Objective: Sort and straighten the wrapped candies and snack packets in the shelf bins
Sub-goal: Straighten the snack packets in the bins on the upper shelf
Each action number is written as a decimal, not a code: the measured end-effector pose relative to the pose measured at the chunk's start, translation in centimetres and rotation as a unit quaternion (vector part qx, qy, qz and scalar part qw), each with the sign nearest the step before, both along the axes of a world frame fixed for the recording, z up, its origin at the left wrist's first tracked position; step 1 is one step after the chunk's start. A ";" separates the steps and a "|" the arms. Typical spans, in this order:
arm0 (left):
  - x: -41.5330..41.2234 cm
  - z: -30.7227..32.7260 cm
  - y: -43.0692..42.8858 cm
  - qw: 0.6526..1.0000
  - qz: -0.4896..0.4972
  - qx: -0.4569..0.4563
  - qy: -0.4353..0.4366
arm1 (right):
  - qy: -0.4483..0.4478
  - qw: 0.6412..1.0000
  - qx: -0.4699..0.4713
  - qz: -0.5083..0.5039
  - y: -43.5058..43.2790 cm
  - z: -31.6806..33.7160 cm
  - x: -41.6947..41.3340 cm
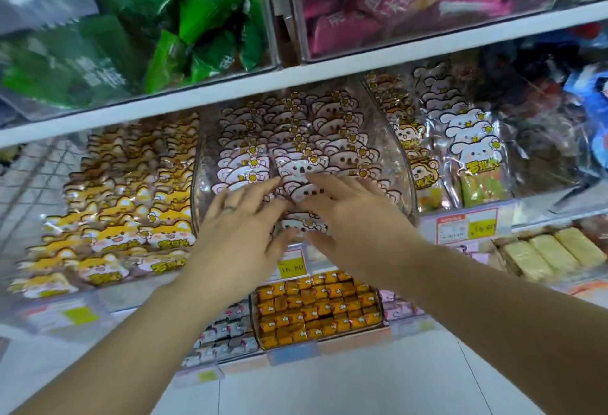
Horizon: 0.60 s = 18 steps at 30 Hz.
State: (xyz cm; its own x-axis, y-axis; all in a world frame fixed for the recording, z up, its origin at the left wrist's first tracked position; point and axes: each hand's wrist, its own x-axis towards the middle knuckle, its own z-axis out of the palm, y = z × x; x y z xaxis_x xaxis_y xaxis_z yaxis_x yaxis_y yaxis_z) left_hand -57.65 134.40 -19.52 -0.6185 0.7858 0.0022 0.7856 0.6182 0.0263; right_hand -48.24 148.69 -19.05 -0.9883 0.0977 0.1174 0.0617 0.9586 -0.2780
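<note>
**Two hands flat on the koala packets in the middle bin**

The left hand and the right hand are reaching side by side into the clear bin at the middle of the shelf; both are lying palm down, fingers straight and slightly spread, on the front koala packets; their fingertips are nearly meeting over one packet, and the thumbs are sitting lower, either side of another packet at the bin's front; neither hand is curling round anything; a ring is showing on the left hand. The koala packets are standing in overlapping rows, filling this bin from front to back; fox packets are lying in rows just to its left; rabbit packets are standing in the bin to its right. Green packets and pink packets are filling the bins above; orange candies are lying in a tray below, under a price tag.
</note>
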 end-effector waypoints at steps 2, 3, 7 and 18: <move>-0.2 -0.1 0.4 1.000 0.019 -0.001 0.010 | -0.002 1.000 0.014 -0.019 -0.2 -0.3 -1.1; -0.4 -0.2 0.6 1.000 0.024 0.006 0.012 | 0.001 0.999 0.016 -0.028 -0.1 -0.4 -1.5; -1.2 -0.4 0.3 0.999 0.029 0.016 0.014 | -0.015 1.000 0.005 -0.010 1.0 0.0 -1.8; -1.9 -0.7 0.3 1.000 0.009 0.009 -0.002 | 0.006 0.999 0.002 0.038 3.1 -0.6 -2.1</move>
State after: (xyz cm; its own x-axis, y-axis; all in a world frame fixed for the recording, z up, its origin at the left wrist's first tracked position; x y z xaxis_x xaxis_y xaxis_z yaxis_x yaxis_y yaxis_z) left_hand -59.58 134.73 -20.20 -0.6323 0.7746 0.0129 0.7743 0.6315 0.0404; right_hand -50.39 151.81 -19.66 -0.9914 0.0212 0.1294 -0.0151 0.9617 -0.2737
